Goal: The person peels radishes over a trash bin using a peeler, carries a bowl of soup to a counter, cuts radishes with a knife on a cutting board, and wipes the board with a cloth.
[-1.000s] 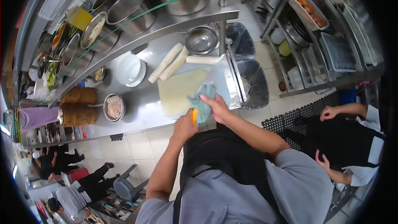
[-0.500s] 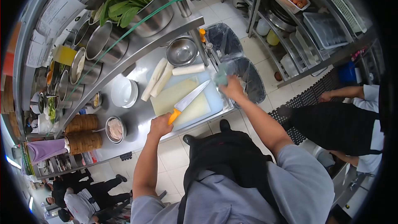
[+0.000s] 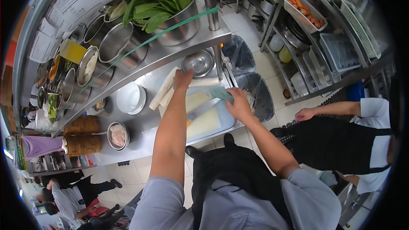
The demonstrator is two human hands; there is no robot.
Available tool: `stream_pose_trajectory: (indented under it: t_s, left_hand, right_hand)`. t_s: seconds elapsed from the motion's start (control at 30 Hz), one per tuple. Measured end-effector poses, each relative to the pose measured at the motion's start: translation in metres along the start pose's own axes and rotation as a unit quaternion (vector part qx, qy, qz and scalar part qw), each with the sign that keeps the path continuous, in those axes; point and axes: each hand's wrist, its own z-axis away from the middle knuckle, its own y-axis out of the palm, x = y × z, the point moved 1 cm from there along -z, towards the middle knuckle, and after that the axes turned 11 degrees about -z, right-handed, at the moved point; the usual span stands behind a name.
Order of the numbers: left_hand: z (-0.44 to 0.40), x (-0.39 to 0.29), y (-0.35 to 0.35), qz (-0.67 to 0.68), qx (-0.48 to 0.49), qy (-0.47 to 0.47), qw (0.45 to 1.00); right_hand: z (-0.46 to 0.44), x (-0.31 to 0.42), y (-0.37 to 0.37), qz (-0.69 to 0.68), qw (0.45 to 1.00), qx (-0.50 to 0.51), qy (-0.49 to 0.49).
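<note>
My left hand (image 3: 183, 79) reaches over the ends of the long, peeled white roots (image 3: 165, 90), close to the steel bowl (image 3: 198, 63). The back of the hand hides most of its fingers, so I cannot see whether it grips a root. My right hand (image 3: 238, 104) is closed on a green cloth (image 3: 220, 93) at the right side of the cutting board (image 3: 205, 122). A kitchen knife (image 3: 200, 110) lies on the board between my arms. Its blade tip reaches toward the cloth, and my left forearm covers most of its orange handle.
White bowls (image 3: 131, 98) and a bowl of pale meat (image 3: 117, 135) stand to the left. Above the counter runs a steel shelf (image 3: 170, 53) with pots and leafy greens. Lined bins (image 3: 257, 96) flank the counter's right end. A co-worker (image 3: 336, 140) stands at right.
My left hand has let go of the knife and moved up to the white roots. The green cloth, blurred over the counter's right edge before, now rests on the board's edge under my right hand.
</note>
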Motion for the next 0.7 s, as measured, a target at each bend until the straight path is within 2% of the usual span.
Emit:
stream_pose_trajectory:
  t_s: [0.07, 0.1, 0.17, 0.2, 0.27, 0.37, 0.43, 0.47, 0.53, 0.63, 0.7]
  left_hand:
    - [-0.012, -0.003, 0.006, 0.028, 0.109, -0.006, 0.994]
    - [-0.019, -0.003, 0.008, 0.031, 0.107, -0.007, 0.994]
    - [-0.024, -0.005, 0.009, 0.131, 0.108, -0.030, 0.985]
    - [-0.023, -0.005, 0.008, 0.131, 0.109, -0.030, 0.985]
    - [-0.018, -0.004, -0.001, 0.148, -0.006, 0.030, 0.989]
    - [0.008, 0.001, -0.047, 0.159, 0.006, 0.067, 0.985]
    - [0.007, 0.027, -0.061, 0.156, 0.017, 0.090, 0.983]
    - [-0.012, 0.053, -0.055, 0.133, -0.017, 0.130, 0.982]
    - [-0.024, 0.081, -0.069, 0.094, -0.060, 0.180, 0.977]
    - [-0.052, 0.122, -0.088, 0.138, -0.017, 0.146, 0.979]
    - [-0.074, 0.138, -0.100, 0.217, 0.041, 0.036, 0.975]
  right_hand:
    - [-0.004, 0.008, -0.002, -0.045, 0.998, -0.007, -0.031]
    - [-0.005, 0.011, -0.002, -0.064, 0.997, -0.002, -0.031]
    - [-0.008, 0.017, -0.003, -0.084, 0.996, 0.003, -0.028]
    - [-0.009, 0.021, -0.004, -0.122, 0.992, 0.020, 0.004]
    - [-0.010, 0.025, -0.006, -0.159, 0.986, 0.038, 0.039]
    - [-0.017, 0.033, 0.000, -0.243, 0.968, 0.024, 0.054]
    - [-0.030, 0.042, 0.006, -0.278, 0.960, -0.032, 0.010]
    - [-0.040, 0.051, 0.010, -0.280, 0.959, -0.040, 0.011]
    - [-0.068, 0.077, 0.026, -0.300, 0.950, -0.034, 0.078]
    - [-0.124, 0.109, 0.074, -0.295, 0.953, 0.030, 0.056]
    - [-0.165, 0.123, 0.106, -0.303, 0.951, 0.054, 0.040]
